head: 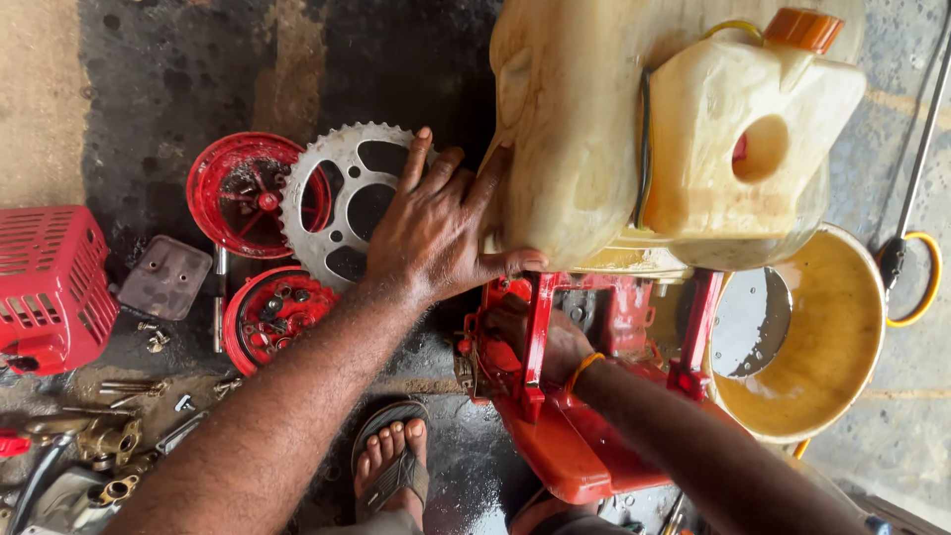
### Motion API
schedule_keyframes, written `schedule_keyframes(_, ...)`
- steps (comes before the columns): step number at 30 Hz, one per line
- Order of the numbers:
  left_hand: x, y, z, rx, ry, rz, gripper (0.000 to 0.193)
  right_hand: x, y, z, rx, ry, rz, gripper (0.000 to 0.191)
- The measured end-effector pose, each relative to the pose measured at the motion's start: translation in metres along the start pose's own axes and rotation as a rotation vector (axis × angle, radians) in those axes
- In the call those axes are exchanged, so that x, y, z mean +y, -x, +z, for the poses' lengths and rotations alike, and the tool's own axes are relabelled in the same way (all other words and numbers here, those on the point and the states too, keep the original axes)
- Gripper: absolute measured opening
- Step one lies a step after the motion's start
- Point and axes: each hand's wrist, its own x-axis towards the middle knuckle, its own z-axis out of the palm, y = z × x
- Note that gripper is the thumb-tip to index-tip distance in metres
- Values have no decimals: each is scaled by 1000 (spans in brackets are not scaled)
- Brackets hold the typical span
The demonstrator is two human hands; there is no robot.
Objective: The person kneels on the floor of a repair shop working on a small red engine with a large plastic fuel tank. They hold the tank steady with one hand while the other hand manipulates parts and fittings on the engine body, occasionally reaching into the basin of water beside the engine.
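The left hand presses flat and spread against the cream plastic tank, steadying it on the red metal frame, while the right hand reaches beneath, its grip hidden behind the frame.

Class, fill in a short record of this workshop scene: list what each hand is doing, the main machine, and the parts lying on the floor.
Left hand: flat against the side of the cream plastic tank
Right hand: reaching inside the red metal frame, fingers hidden
Beside tank: cream jug with orange cap
Floor, left: toothed sprocket, red engine cover, small metal parts
Floor, right: yellow basin
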Motion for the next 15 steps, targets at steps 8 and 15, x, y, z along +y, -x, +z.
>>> schedule_keyframes(8, 3, -2, 1, -137, 40, -55, 122, 0, 19, -36, -329, -112, 469, 41)
schedule_keyframes(15, 5, -4, 2, -152, 51, -63, 124, -23, -23, -11, -317, -32, 242, 54)
